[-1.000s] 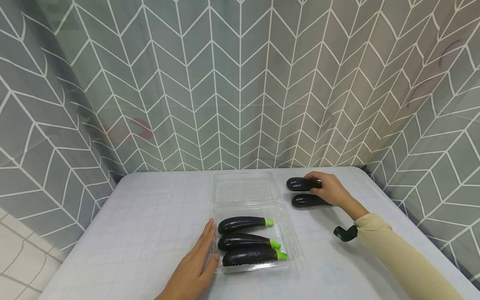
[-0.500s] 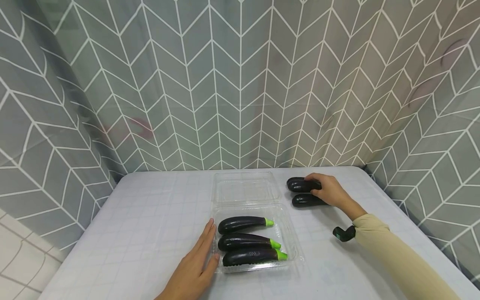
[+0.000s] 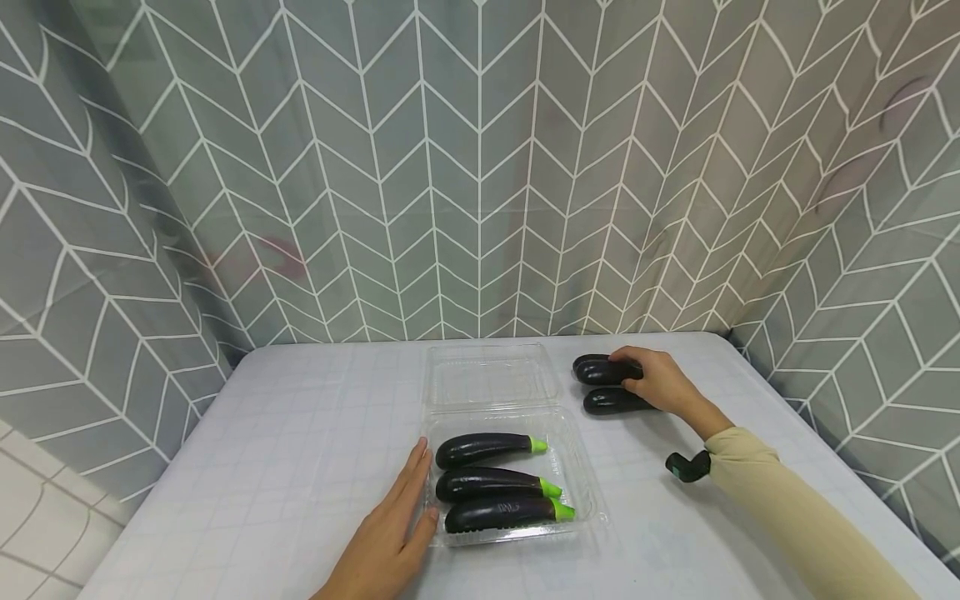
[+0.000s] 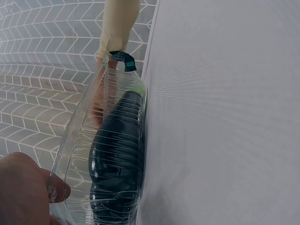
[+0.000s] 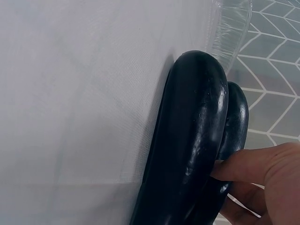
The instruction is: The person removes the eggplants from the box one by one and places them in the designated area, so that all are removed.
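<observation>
My left hand [image 3: 386, 525] lies along the left side of a clear plastic clamshell box [image 3: 577, 450], fingers extended against it. Its thumb laps over the box rim in the left wrist view. Inside the box rest three dark eggplants with green stem ends: a far one [image 3: 480, 450], a middle one [image 3: 487, 483] and a near one [image 3: 498, 514]. Over at the back right, my right hand [image 3: 663, 383] pinches an eggplant [image 3: 596, 369] between thumb and fingers. Another eggplant [image 5: 187, 122] lies directly beside it on the nearer side, its stem end hidden under the hand.
The box's lid [image 3: 491, 375] lies folded back behind its base on the white-covered table [image 3: 315, 450]. A patterned grey curtain [image 3: 480, 167] hangs behind the table and along its sides. A black wrist device [image 3: 687, 467] sits at the right sleeve.
The eggplant under my right hand has shifted very slightly toward the nearer one. My left hand and the box have stayed still.
</observation>
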### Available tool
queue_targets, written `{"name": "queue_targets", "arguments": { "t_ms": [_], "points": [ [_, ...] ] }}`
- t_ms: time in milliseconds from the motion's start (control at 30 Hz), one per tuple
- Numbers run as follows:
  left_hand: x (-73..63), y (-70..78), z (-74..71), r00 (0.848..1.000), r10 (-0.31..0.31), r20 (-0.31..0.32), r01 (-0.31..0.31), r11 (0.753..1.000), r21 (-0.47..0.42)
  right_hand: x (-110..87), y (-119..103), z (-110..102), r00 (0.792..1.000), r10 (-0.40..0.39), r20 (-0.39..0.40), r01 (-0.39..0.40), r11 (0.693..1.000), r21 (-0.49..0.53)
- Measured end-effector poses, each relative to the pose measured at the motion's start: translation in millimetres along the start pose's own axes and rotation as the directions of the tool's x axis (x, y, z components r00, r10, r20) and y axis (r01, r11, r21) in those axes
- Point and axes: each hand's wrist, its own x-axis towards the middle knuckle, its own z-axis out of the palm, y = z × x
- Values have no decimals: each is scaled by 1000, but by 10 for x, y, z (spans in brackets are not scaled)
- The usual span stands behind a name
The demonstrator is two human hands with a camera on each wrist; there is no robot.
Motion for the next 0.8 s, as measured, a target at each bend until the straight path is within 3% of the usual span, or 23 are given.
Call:
{"name": "queue_targets", "arguments": {
  "t_ms": [800],
  "points": [
    [4, 9, -2, 1000, -18, 12, 19, 1000, -4, 25, -3, -6, 999, 28, 43, -29, 999, 29]
  ]
}}
